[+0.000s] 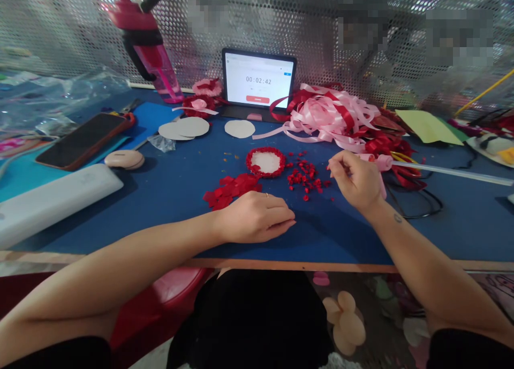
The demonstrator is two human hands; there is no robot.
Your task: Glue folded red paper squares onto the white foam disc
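My left hand (259, 217) rests low over the blue table, its fingers pressed together; what they hold, if anything, is hidden. Flat red pieces (233, 189) lie just behind it. To the right, my right hand (355, 179) is closed in a pinch, with a tiny bit of red at its fingertips, beside scattered small red folded pieces (307, 176). A round white disc with a red ruffled rim (265, 162) lies between the two red piles, farther back than my left hand.
Pink and red ribbons (329, 114) lie behind, beside a tablet (258, 80) showing a timer. White discs (240, 128), a phone (82, 140), a white case (60, 203) and a bottle (155, 58) are leftward. A pink glue gun (379, 163) lies behind my right hand.
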